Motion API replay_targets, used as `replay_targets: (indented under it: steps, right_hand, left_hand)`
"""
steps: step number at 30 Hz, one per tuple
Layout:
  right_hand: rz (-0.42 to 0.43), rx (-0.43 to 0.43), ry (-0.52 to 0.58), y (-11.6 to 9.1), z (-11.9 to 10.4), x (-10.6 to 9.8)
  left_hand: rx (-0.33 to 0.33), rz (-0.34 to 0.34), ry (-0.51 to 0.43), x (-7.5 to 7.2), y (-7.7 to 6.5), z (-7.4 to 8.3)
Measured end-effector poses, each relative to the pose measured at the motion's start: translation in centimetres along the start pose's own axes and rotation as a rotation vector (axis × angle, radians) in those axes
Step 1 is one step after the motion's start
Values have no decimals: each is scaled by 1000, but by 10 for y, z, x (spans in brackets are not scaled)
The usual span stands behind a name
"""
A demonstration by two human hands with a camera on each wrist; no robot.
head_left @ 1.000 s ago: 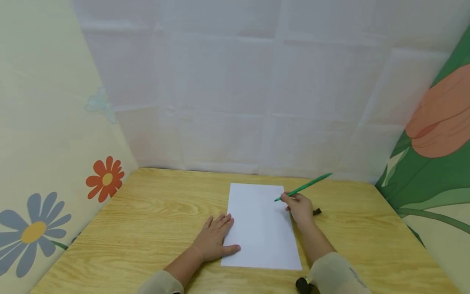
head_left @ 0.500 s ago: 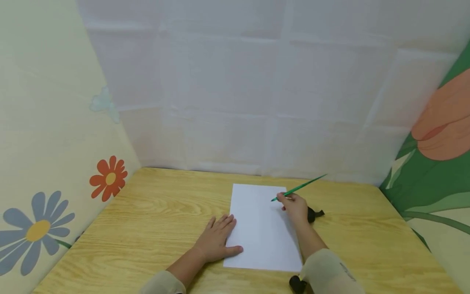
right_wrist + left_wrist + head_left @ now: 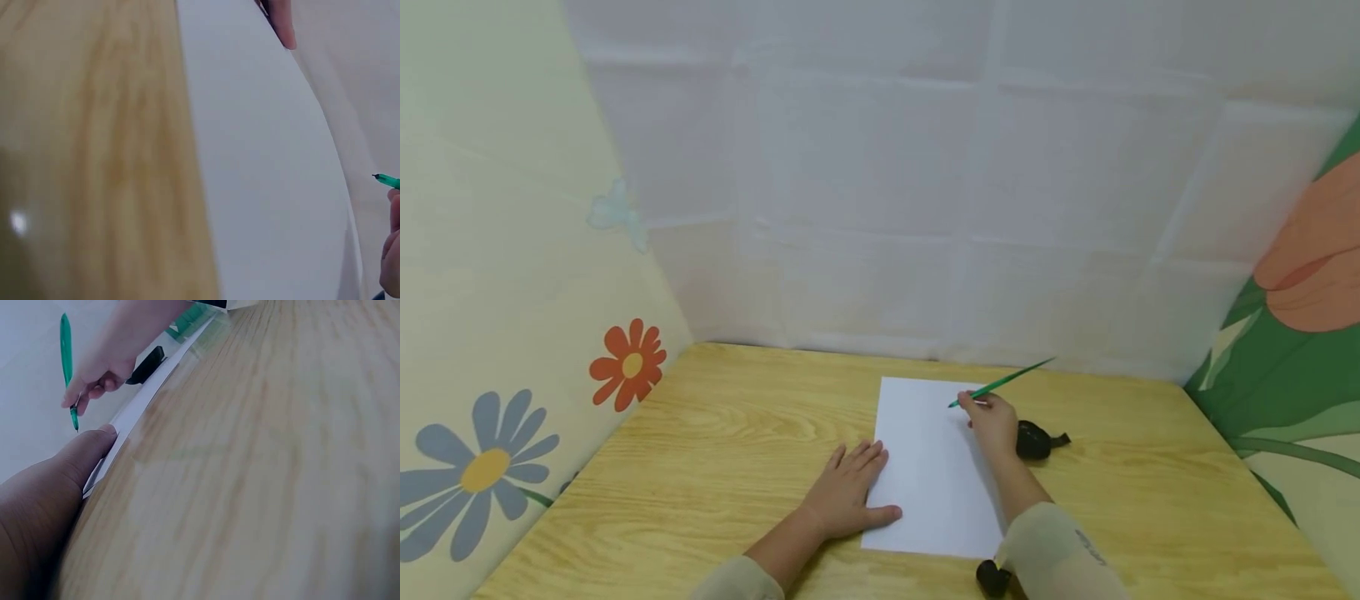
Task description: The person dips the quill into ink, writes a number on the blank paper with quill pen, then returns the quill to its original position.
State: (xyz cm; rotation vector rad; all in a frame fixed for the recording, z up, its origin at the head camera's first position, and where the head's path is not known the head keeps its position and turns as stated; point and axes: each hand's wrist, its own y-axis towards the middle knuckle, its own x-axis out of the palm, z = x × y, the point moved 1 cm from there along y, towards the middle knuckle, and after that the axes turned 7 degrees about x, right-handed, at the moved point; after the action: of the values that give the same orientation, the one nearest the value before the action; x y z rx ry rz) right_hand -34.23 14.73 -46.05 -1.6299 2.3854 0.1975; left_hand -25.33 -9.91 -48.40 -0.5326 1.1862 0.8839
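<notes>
**Pen tip drifts left over the sheet**

Since a second ago the right hand [image 3: 994, 421] has slid leftward, uncovering a black object [image 3: 1036, 439] just beside it on the wooden table [image 3: 722, 433]. Its fingers pinch a green pen [image 3: 1000, 383], tip slanted down over the far right part of the white paper [image 3: 925, 475]; whether the tip touches is unclear. Flat and spread, the left hand [image 3: 850, 492] presses the paper's left edge, thumb on the sheet. Another small black item [image 3: 991, 577] sits by the right sleeve [image 3: 1052, 554]. Flowered panels [image 3: 512, 400] wall in the table's sides.
</notes>
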Motion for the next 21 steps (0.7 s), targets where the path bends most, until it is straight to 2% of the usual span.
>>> replay_targets:
  steps: [11,21]
  right_hand:
    - [-43,51,-17,-1,3,8]
    - [17,52,-35,3,8,11]
  left_hand:
    - [-3,-1,13,0,1,2]
    - [-6,-10,25,1,1,0]
